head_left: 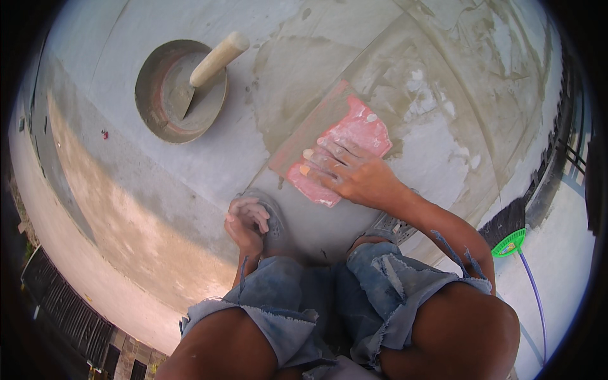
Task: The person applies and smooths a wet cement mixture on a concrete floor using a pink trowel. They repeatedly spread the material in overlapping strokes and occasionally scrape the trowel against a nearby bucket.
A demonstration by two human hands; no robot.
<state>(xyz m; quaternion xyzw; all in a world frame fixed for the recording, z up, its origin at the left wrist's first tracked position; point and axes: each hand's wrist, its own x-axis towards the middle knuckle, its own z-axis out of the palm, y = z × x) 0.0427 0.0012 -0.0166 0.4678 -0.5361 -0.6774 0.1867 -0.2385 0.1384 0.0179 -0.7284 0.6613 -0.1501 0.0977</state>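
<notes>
My right hand (354, 172) is closed on the near edge of a pink-red plastic spreader (360, 130), fingers over its top face. Its long far edge, coated in grey paste, lies along the floor. Wet grey cement paste (405, 63) is smeared in streaks beyond and to the right of it. Beside my left shoe (273, 218), my left hand (247, 218) is loosely curled, dusted grey, with nothing visible in it. Farther left stands a round metal pan (152, 101) with grey paste inside. A trowel with a pale wooden handle (220, 58) leans in it, blade down.
A black-bristled broom with a green head (508, 242) and purple handle lies at the right. Sunlit floor (126, 221) runs along the left, with a dark metal grate (69, 304) at lower left. A small red object (105, 134) lies left of the pan.
</notes>
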